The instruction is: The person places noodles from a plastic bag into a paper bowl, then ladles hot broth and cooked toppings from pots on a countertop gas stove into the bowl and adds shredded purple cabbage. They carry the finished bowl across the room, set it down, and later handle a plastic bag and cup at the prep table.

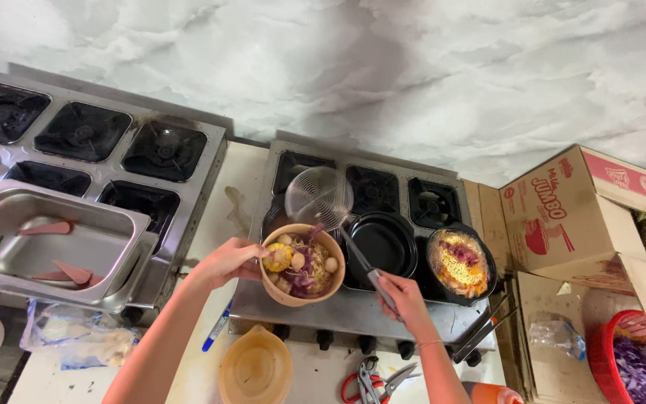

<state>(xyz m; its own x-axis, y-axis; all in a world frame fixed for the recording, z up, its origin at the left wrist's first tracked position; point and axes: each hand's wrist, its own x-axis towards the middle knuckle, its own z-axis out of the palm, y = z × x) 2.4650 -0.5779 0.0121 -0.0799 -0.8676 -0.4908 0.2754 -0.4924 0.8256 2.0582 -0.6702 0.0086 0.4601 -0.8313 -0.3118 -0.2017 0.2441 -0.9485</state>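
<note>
The left hand (227,262) is wrapped around the near rim of a tan bowl (302,265), thumb over the edge, holding it up just above the front of the small steel stove (353,307). The bowl is heaped with noodles, shredded purple cabbage, a chunk of yellow corn at its 9 o'clock and pale round balls around the rim. The right hand (404,296) is closed on the handle of a wire skimmer (318,197), whose round mesh basket hangs tilted at the bowl's 12 o'clock, just over its far edge. At the bowl's 3 o'clock sits a black pan (385,244), and beyond that a second black pan of noodles (459,263) topped with purple shreds (it looks already dressed). At 6 o'clock from the held bowl, on the counter, rests another tan bowl (256,368), and at about 5 o'clock lie red-handled scissors (371,381). A blue pen (217,328) lies at 7 o'clock under the left forearm. Well off at 9 o'clock a steel tray (54,251) holds a few pink slices. At 3 o'clock, far right, stand cardboard boxes (570,217) and a red basket of purple cabbage (641,359).
</note>
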